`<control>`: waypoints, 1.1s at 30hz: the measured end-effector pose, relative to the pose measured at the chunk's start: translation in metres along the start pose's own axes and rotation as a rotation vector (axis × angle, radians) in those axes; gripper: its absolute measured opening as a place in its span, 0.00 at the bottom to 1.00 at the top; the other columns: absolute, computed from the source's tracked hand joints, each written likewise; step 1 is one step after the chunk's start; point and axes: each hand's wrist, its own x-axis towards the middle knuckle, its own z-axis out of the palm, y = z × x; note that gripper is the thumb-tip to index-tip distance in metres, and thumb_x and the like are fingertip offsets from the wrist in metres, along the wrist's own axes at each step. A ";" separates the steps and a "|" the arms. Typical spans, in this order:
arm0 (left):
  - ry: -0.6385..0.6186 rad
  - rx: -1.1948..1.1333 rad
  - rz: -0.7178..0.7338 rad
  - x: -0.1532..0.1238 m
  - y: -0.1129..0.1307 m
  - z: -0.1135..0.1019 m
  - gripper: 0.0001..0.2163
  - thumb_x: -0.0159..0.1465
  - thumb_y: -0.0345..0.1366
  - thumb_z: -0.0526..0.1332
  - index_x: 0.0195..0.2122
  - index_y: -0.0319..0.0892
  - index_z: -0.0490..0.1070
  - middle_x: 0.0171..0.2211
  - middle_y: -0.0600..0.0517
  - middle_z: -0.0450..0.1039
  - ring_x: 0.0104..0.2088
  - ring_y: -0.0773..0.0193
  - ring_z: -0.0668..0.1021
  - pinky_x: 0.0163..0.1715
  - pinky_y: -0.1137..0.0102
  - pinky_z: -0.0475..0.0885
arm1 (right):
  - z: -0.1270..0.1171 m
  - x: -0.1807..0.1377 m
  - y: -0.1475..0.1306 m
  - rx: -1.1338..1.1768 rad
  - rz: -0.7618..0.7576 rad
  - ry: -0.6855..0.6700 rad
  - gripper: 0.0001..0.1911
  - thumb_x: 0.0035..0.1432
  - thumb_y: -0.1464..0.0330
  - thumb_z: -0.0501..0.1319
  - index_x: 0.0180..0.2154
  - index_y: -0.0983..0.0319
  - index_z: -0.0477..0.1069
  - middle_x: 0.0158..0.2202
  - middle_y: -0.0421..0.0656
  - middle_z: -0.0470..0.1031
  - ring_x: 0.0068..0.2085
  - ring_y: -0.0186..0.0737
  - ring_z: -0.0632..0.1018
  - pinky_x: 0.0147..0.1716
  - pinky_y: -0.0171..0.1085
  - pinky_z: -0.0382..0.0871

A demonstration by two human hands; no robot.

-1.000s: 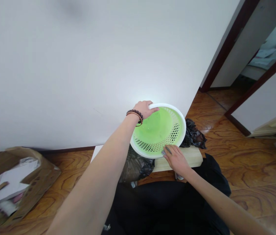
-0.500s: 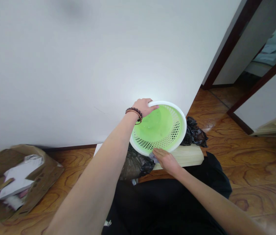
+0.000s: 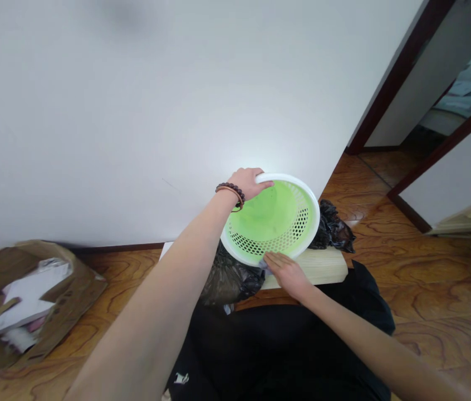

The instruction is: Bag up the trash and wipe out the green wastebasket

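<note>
A round plastic basket (image 3: 271,214), pale green inside with a white rim and rows of holes in its wall, is tilted with its open side toward me. My left hand (image 3: 249,182), with a beaded bracelet at the wrist, grips the rim at the upper left, thumb over the inside. At the near edge, my right hand (image 3: 286,273) presses a small pale lavender cloth (image 3: 264,266) against the rim. The fingers cover most of this cloth. Black plastic bags (image 3: 235,278) lie below the basket, beside a pale wooden board (image 3: 323,266).
A white wall (image 3: 135,111) rises straight ahead. On the wood-patterned floor (image 3: 436,284) at the left stands an open cardboard box (image 3: 72,292) with white packaging inside. A doorway with a dark red frame (image 3: 386,78) is at the right.
My right hand has slid slightly right along the near rim with the cloth. The left hand keeps its hold, and the basket's tilt is nearly the same.
</note>
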 end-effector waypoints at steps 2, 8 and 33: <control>0.013 -0.011 0.002 -0.004 -0.001 -0.001 0.21 0.58 0.54 0.51 0.41 0.44 0.71 0.37 0.48 0.75 0.36 0.59 0.74 0.36 0.67 0.66 | -0.009 -0.011 0.017 -0.050 0.007 -0.014 0.23 0.57 0.77 0.52 0.55 0.66 0.63 0.55 0.51 0.66 0.56 0.42 0.67 0.56 0.45 0.59; 0.055 -0.039 -0.053 -0.014 -0.001 0.005 0.23 0.58 0.56 0.50 0.41 0.44 0.70 0.35 0.48 0.75 0.34 0.60 0.74 0.34 0.68 0.65 | 0.000 0.014 -0.012 0.058 0.173 0.026 0.20 0.60 0.75 0.49 0.53 0.64 0.66 0.52 0.49 0.69 0.53 0.41 0.69 0.54 0.44 0.62; 0.232 -0.154 -0.300 -0.057 -0.039 0.026 0.22 0.62 0.53 0.46 0.48 0.44 0.65 0.36 0.47 0.75 0.36 0.56 0.76 0.36 0.65 0.67 | 0.001 0.029 -0.020 0.096 0.086 0.048 0.22 0.59 0.76 0.49 0.55 0.64 0.62 0.54 0.47 0.67 0.54 0.39 0.68 0.56 0.43 0.60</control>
